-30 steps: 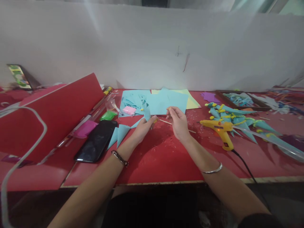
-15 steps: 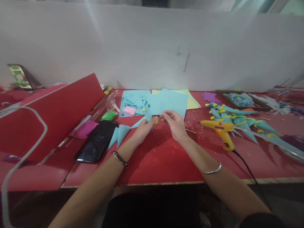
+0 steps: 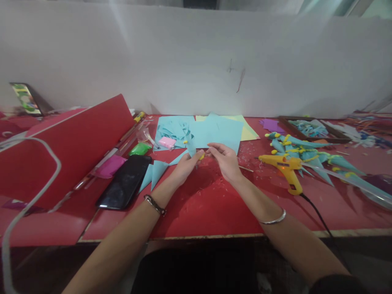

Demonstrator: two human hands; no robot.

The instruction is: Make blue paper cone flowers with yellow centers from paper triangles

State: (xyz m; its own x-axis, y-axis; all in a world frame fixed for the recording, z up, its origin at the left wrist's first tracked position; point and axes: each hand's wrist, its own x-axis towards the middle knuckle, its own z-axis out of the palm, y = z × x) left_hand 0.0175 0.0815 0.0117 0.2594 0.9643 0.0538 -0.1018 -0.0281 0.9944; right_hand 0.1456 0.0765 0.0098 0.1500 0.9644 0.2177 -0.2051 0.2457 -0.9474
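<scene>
Closed around a light-blue paper cone [image 3: 191, 148] is my left hand [image 3: 183, 168], just in front of the blue sheets. A small yellow lump [image 3: 201, 157] shows at its fingertips, on the side toward my right hand. My right hand [image 3: 228, 163] is close by with thumb and fingers drawn together in a pinch; whatever lies between them is too small to make out. Two more blue paper cones [image 3: 158, 171] lie to the left of my left hand. Blue cones with yellow trim [image 3: 294, 151] are heaped at the right.
A yellow glue gun [image 3: 283, 165] lies right of my right hand, its cord running off the front edge. Black phone [image 3: 125, 183], green packet [image 3: 140, 148] and pink packet [image 3: 167, 142] lie left. A red board [image 3: 70, 147] leans there. Blue sheets [image 3: 220, 130] and a scrap tray [image 3: 333, 136] stand behind.
The fingertips of my right hand have shifted very slightly left, toward the yellow lump. My left hand and the paper cone stay almost where they were.
</scene>
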